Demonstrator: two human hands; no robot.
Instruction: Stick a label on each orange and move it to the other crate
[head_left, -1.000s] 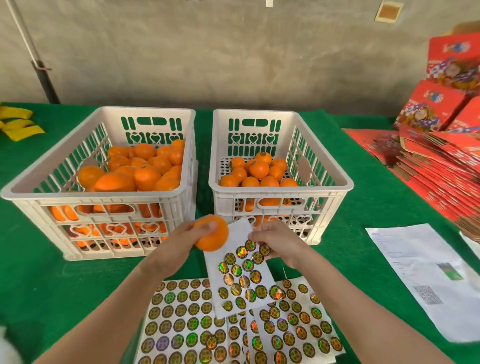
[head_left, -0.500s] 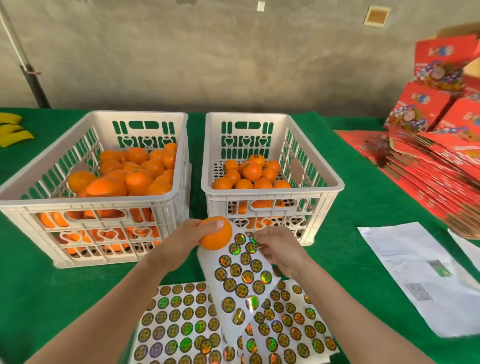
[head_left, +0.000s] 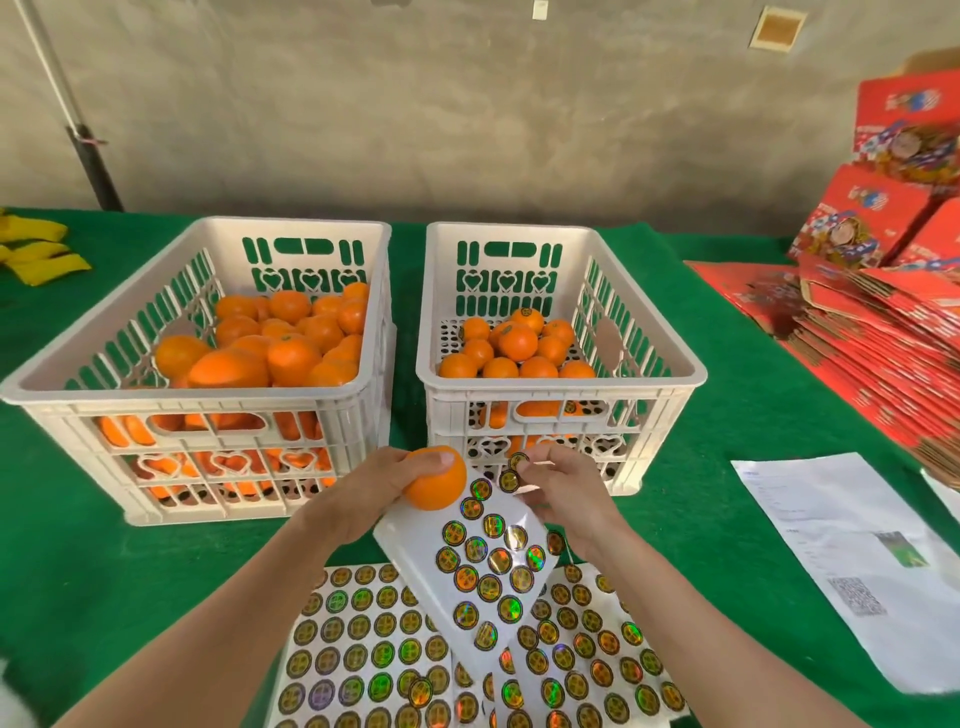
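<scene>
Two white crates fill the middle of the frame: the fuller crate (head_left: 197, 387) at centre left, the emptier crate (head_left: 561, 387) at centre right. Below centre, the lifted sticker sheet (head_left: 467, 571) bows, so we judge it thin and floppy; which fingers hold it we cannot tell. Our left hand (head_left: 353, 499) wraps the orange (head_left: 435, 480) at the sheet's upper left edge, thumb on top. By our reckoning it is firm, round, smooth-skinned, light enough for one hand, and best cupped around its middle. Smallest of all, the label (head_left: 518, 460) is pinched at its edge by our right hand (head_left: 566, 486): flimsy, tacky, likely to curl. Whether it is fully off the backing is hard to make out, and the oranges (head_left: 291, 353) low in both crates show only through slots.
</scene>
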